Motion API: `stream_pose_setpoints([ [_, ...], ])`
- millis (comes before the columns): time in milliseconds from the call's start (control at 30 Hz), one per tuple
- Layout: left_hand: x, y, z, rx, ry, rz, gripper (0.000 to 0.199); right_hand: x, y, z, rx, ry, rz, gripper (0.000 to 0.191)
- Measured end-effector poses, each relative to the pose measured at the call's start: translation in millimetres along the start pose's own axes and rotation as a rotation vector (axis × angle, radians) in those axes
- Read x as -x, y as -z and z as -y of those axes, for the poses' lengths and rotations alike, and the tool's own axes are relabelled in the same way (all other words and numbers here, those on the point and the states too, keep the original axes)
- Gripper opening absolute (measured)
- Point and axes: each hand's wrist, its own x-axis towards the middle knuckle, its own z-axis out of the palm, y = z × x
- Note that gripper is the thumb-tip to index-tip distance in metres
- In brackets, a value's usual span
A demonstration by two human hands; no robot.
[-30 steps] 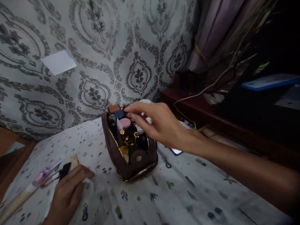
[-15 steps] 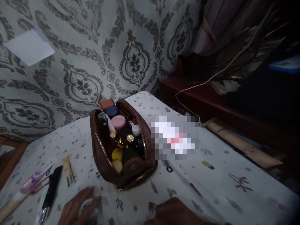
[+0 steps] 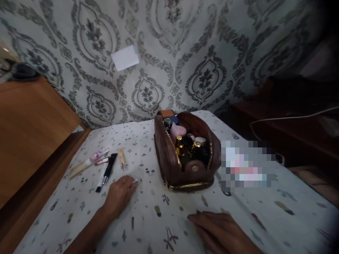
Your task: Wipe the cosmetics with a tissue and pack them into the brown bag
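My left hand [image 3: 119, 194] rests on the patterned cloth with its fingers curled in. A small whitish tip shows at its fingertips, too little to name. Just beyond it lie a black tube [image 3: 109, 166], a small beige-gold tube [image 3: 121, 158] and a pink-and-white tube [image 3: 99, 154]. Fingers stretched out and together, my right hand [image 3: 217, 225] lies low over the cloth, holding nothing visible. Between and beyond the hands stands a brown cosmetic bag [image 3: 169, 167], unzipped. Inside it are a pink round-topped item [image 3: 181, 131], gold-capped bottles [image 3: 196, 145] and a white lid [image 3: 200, 140].
The white printed cloth [image 3: 148, 225] covers the table up to the patterned wall. A blurred-out item [image 3: 246, 169] lies right of the bag. Wooden furniture [image 3: 34, 130] borders the left side; a white cable [image 3: 291, 118] runs at the right.
The view has swung left and pulled back, so the bag appears further right. My left hand, earlier blurred with something pale between its fingers, now rests curled beside the tubes.
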Motion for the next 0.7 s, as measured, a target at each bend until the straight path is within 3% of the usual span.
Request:
stream_pose_setpoints([
  [167,-30,24.3,14,-0.038,0.466,0.260,0.026,-23,-18,24,-0.110,-0.014,-0.033,0.029],
  [233,-46,30.5,21,-0.042,0.545,0.284,0.031,-40,-27,35,-0.199,-0.078,0.020,0.027],
  [367,-61,26.1,31,-0.004,0.598,0.325,0.041,-77,-50,50,-0.494,-0.301,0.128,0.027],
  [500,-55,19.3,36,0.066,0.624,0.320,0.037,-107,-78,55,-0.864,-0.527,0.109,0.029],
  [700,-36,22.5,47,0.194,0.579,0.260,0.033,-123,-113,67,-1.069,-0.651,0.138,0.029],
])
